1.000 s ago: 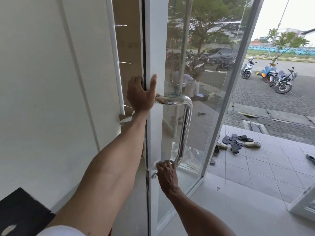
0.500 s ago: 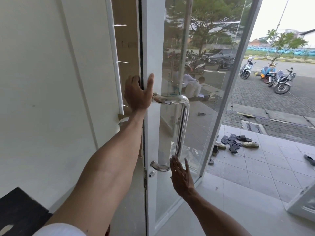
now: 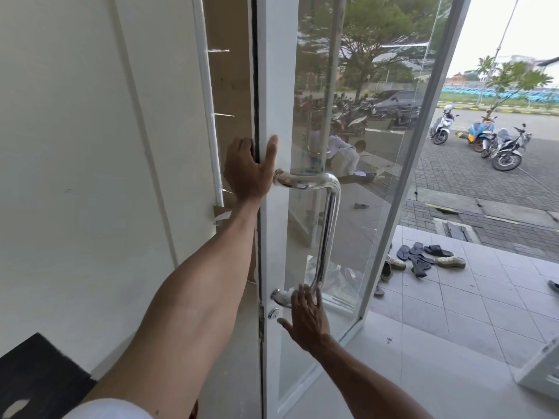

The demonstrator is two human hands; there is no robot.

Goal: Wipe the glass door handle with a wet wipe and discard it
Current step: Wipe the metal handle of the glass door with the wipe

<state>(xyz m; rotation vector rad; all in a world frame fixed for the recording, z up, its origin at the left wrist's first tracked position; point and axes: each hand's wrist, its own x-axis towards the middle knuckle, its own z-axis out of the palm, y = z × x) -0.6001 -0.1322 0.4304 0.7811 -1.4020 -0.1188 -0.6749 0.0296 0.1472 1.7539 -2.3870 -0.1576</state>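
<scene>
Gripping the door edge [image 3: 273,86], ten o'clock: my left hand [image 3: 246,170]. My right hand [image 3: 307,319] rests flat on the handle [image 3: 329,225], six o'clock; no wipe visible, discard unconfirmed.

The door handle [image 3: 328,234] is a shiny silver bar, round and smooth. It stands straight up on the glass door [image 3: 276,237], on the door's white side strip. Its top bends over to meet the strip, and its bottom bends back in too, just above the door's small round lock [image 3: 273,313].
</scene>
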